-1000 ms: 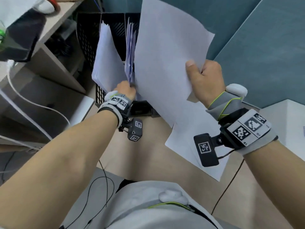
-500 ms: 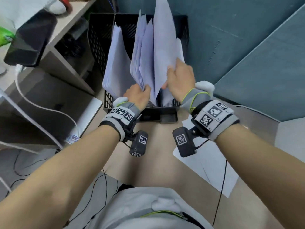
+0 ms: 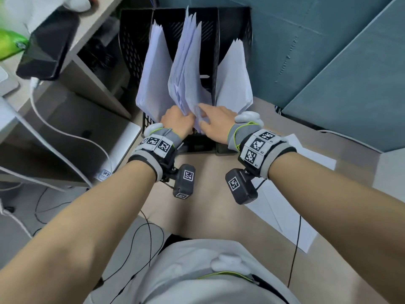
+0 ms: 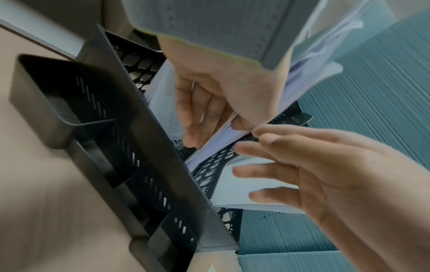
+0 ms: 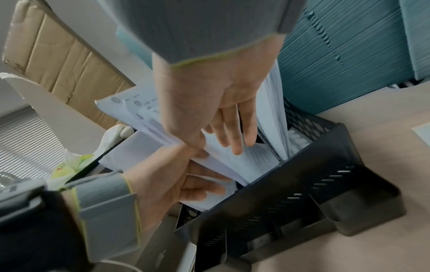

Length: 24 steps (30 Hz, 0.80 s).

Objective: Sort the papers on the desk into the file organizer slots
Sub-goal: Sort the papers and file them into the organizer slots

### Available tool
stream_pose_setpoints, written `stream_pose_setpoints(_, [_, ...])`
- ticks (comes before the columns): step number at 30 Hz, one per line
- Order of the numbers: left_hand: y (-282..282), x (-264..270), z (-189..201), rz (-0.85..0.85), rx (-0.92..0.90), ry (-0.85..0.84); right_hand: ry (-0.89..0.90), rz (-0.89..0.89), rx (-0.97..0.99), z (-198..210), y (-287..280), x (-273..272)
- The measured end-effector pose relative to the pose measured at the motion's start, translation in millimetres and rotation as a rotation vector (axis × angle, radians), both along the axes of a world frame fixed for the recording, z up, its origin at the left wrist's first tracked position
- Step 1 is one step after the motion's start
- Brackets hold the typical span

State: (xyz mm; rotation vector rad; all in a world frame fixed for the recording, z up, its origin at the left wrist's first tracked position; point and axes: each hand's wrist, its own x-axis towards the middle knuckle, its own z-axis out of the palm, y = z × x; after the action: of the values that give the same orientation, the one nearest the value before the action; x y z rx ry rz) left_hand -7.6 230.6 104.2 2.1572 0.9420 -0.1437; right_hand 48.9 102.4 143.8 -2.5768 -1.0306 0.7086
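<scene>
My left hand (image 3: 178,123) grips the middle-slot stack (image 3: 186,80) in the file organizer (image 3: 232,20) at the desk's back edge; right hand (image 3: 215,122) released, fingers straight. Next, probably: fetch loose sheets (image 3: 282,218) at right edge.

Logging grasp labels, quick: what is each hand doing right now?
Left hand: grips the white paper stack in the black mesh file organizer.
Right hand: open, fingers straight against that stack.
</scene>
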Motion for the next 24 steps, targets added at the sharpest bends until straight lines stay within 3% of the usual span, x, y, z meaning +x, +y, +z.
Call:
stream_pose_setpoints(7, [-20.7, -27.5, -6.0, -0.023, -0.217, 0.139, 0.025, -0.078, 0.184, -7.3, -57.5, -10.7])
stream_pose_setpoints(11, [-66.2, -31.0, -18.9, -0.157, -0.11, 0.047, 0.036, -0.174, 0.222, -21.1, -120.3, -11.0])
stream_pose_setpoints(14, [-98.2, -25.3, -23.1, -0.294, -0.1, -0.089, 0.015, -0.235, 0.164, -31.7, -163.0, -9.0])
stream_pose_setpoints(16, [-123.4, -17.6, -33.8, -0.423, -0.132, -0.072, 0.041, -0.308, 0.118, -43.5, -200.2, -7.1])
stream_pose_setpoints(19, [-153.2, -10.9, -51.5, -0.546, -0.163, 0.056, 0.107, -0.383, -0.034, -73.1, -256.2, -8.8])
stream_pose_setpoints(24, [-187.5, 1.5, -88.8, -0.791, -0.095, 0.292, 0.387, -0.417, -0.397, -131.8, -339.9, -24.6])
